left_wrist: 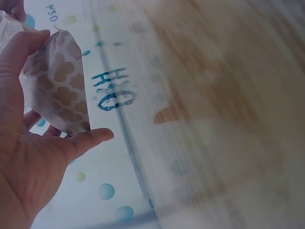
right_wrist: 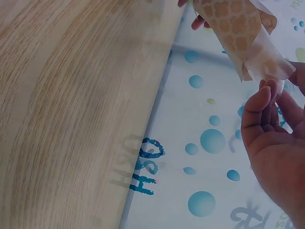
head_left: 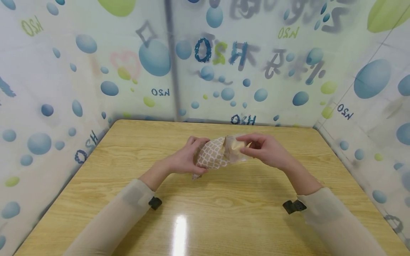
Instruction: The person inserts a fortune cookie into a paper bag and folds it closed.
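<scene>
Well, the brown paper with white shapes [head_left: 211, 154] is between your two hands, just over the far half of the table [head_left: 198, 199]. Your left hand [head_left: 185, 158] curls around one end of it, fingers on top and thumb below. Your right hand [head_left: 266, 148] pinches the thin, see-through paper [head_left: 233, 154] at the other end. A pale, yellowish bit [head_left: 237, 145] shows there, but I can't tell if it is something inside or just part of the wrap.

That thin paper looks like the weak spot. If you tug it hard, it may rip, because only your fingertips hold it and it seems flimsy. If you pull with your right hand while your left hand is loose, the whole bundle could slide out of your left hand. But if you squeeze too hard on the left, you could crush the paper and squash whatever it may hold, since paper like this gives way easily.

Watch the right end too. It looks loose, so anything inside might slip out and drop on the table if you tip that side down. A loose corner [head_left: 195, 176] pokes out by your left thumb, and it could catch and make a tear if you twist. Gentle, even holding on both sides would be the safer way.
</scene>
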`<state>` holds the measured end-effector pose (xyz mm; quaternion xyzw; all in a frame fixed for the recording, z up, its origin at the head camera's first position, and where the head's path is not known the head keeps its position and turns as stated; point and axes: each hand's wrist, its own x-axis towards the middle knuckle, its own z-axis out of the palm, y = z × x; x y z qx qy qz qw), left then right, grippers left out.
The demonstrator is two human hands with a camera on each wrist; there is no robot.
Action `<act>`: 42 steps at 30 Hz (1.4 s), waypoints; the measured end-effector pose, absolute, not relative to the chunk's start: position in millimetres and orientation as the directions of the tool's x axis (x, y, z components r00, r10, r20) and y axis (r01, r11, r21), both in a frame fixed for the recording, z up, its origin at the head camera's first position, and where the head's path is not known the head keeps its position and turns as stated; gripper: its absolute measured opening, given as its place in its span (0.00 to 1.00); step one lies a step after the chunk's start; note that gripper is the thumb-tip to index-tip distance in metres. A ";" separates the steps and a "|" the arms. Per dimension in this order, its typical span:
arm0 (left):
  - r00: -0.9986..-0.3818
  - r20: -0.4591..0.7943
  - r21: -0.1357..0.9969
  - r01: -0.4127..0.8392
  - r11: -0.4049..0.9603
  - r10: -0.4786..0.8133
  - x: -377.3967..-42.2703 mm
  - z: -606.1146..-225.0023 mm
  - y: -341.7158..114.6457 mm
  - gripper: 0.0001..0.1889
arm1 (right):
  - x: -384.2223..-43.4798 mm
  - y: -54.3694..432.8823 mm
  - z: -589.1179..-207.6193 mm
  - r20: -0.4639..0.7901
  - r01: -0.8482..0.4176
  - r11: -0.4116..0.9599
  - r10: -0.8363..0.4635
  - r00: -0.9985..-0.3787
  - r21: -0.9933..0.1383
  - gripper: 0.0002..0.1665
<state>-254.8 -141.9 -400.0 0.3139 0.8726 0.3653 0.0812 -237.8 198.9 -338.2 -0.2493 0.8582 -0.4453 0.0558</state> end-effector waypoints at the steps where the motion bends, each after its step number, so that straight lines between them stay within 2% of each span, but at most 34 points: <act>1: -0.790 0.087 0.688 0.489 0.537 0.607 -254.9 -400.2 -141.7 0.58 | -237.8 198.5 -338.5 0.126 -0.379 0.478 -0.478 -0.869 -0.793 0.22; 14: -0.793 0.081 0.683 0.485 0.546 0.603 -254.5 -399.7 -141.5 0.58 | -236.6 199.4 -338.5 0.113 -0.367 0.518 -0.457 -0.882 -0.773 0.23; 42: -0.783 0.083 0.679 0.497 0.540 0.616 -257.3 -402.0 -135.9 0.58 | -241.3 181.1 -353.7 0.138 -0.430 0.522 -0.507 -0.851 -0.737 0.25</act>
